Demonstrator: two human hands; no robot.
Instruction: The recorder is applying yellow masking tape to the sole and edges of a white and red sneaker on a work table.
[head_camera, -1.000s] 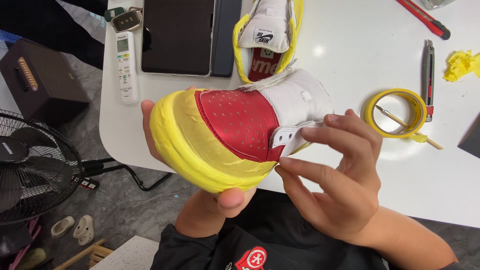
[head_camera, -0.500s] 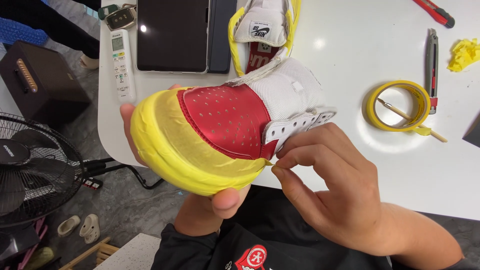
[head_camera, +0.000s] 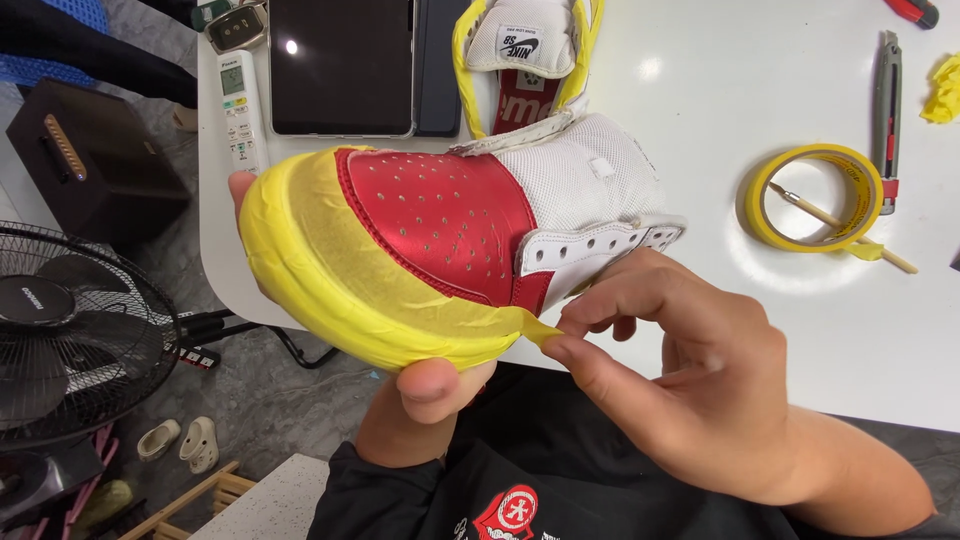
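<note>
A red and white sneaker (head_camera: 450, 230) with yellow masking tape (head_camera: 320, 280) wrapped around its sole sits in my left hand (head_camera: 425, 385), which cups it from below, thumb on the taped edge. My right hand (head_camera: 690, 380) pinches a loose end of the yellow tape (head_camera: 535, 328) at the sole's side, between thumb and forefinger. A second sneaker (head_camera: 520, 60), also edged in yellow tape, lies on the white table (head_camera: 750, 90) behind.
On the table: a roll of yellow tape (head_camera: 812, 197) with a thin brush (head_camera: 840, 225) across it, a utility knife (head_camera: 886, 90), crumpled tape (head_camera: 940, 88), a dark tablet (head_camera: 342, 65), a white remote (head_camera: 240, 110). A black fan (head_camera: 70, 340) stands on the floor left.
The sneaker has come closer and tilted, toe to the left. My right hand moved from the white strap down to the sole edge and pinched the tape end.
</note>
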